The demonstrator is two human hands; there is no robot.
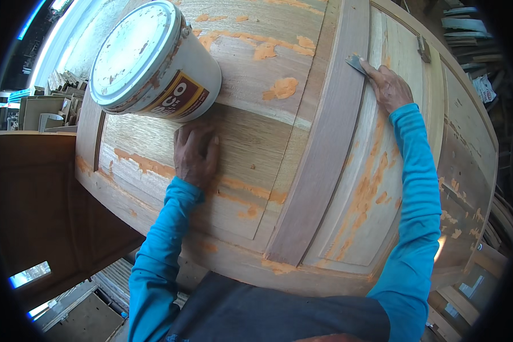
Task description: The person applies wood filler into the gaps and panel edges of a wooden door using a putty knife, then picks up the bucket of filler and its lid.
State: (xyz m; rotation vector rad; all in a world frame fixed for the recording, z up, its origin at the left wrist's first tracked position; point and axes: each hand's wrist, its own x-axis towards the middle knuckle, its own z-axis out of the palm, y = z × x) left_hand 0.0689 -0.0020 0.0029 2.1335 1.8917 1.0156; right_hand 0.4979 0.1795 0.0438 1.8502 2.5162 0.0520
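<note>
My right hand (391, 90) is closed on a small putty knife (356, 64), its flat metal blade against the upright rail (332, 134) of a large wooden door (279, 54). Orange-brown filler (282, 88) lies in patches and streaks along the door's joints and panels. On the left, my left hand (195, 154) rests on the panel by the base of a white lidded bucket (202, 74). Its fingers are bent, with the thumb apart, and I see nothing held in them. The bucket stands on the door, its lid smeared with dried filler.
A metal hinge (423, 49) sits on the door's far right part. Beyond the left edge is a dark brown wooden panel (34, 194), with scrap boards (54, 108) behind it. More stacked wood pieces (467, 25) lie at the far right.
</note>
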